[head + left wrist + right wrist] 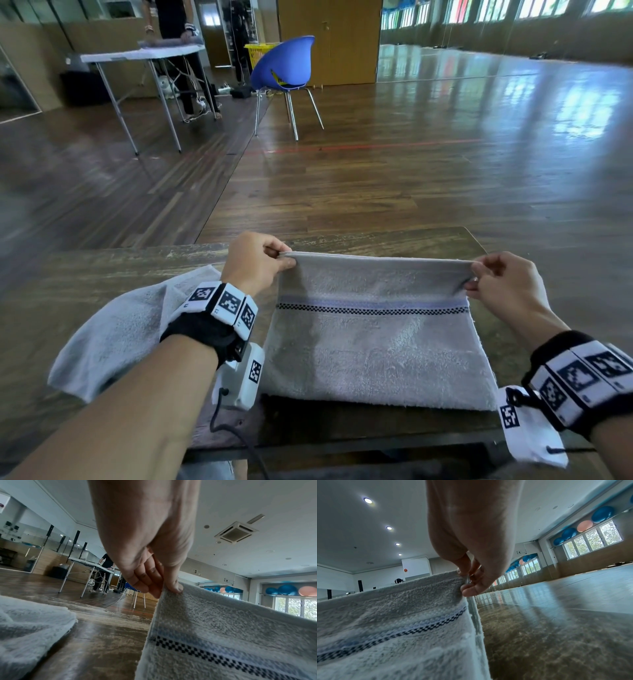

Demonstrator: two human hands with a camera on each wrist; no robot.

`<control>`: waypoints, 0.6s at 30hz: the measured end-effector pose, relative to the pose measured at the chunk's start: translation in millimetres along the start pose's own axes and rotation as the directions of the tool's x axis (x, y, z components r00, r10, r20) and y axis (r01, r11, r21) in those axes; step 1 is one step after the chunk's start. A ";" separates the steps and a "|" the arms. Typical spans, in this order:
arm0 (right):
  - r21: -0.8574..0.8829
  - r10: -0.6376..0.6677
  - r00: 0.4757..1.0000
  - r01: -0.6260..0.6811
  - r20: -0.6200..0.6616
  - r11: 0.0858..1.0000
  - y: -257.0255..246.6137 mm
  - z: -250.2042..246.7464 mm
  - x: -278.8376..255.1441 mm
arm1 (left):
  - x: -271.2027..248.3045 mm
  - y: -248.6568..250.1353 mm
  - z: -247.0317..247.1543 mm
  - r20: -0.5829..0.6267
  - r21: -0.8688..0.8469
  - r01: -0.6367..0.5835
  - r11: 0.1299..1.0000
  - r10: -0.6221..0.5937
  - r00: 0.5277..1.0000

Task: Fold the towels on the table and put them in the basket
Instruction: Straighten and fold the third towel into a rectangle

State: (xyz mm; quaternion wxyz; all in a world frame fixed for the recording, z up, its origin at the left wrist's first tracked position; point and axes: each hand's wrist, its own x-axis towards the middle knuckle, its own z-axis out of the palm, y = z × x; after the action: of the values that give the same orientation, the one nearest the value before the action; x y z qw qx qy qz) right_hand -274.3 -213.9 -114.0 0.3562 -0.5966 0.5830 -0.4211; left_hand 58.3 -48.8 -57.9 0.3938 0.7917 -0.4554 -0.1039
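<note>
A grey towel with a blue and black checked stripe lies on the dark wooden table, its far edge lifted off the surface. My left hand pinches the far left corner of this towel between thumb and fingers. My right hand pinches the far right corner of the same towel, thumb on the near side. A second, plain light grey towel lies crumpled on the table under my left forearm, also seen as the pale towel at left.
Beyond the table's far edge is open wooden floor. A blue chair stands ahead with a yellow basket behind it. A person stands at a white folding table at the far left.
</note>
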 end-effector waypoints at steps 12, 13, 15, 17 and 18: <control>0.026 -0.064 0.997 0.065 -0.035 0.998 -9.9 -9.6 -10.9 | -9.9 4.0 -7.2 -0.066 -0.120 -0.049 0.992 0.041 0.997; 0.038 -0.068 0.997 0.069 -0.025 0.997 -9.1 -10.9 -11.1 | -12.4 4.1 -8.5 -0.070 -0.131 -0.055 0.990 0.046 0.997; 0.063 -0.072 0.997 0.072 -0.003 0.995 -7.2 -13.7 -12.0 | -17.7 4.0 -11.5 -0.056 -0.159 -0.054 0.986 0.046 0.997; 0.093 -0.083 0.996 0.081 0.020 0.992 -7.0 -15.7 -14.3 | -23.4 3.8 -15.5 -0.025 -0.173 -0.031 0.984 0.027 0.999; 0.106 -0.095 0.995 0.092 0.030 0.990 -7.7 -16.7 -16.2 | -26.0 3.6 -17.7 -0.011 -0.179 -0.018 0.984 0.016 1.000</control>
State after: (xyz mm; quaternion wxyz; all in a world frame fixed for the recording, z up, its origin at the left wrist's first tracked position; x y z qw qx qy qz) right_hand -286.0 -196.2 -101.9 0.3771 -0.6111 0.5251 -0.4568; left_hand 50.6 -19.6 -48.5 0.4665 0.7496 -0.4490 -0.1374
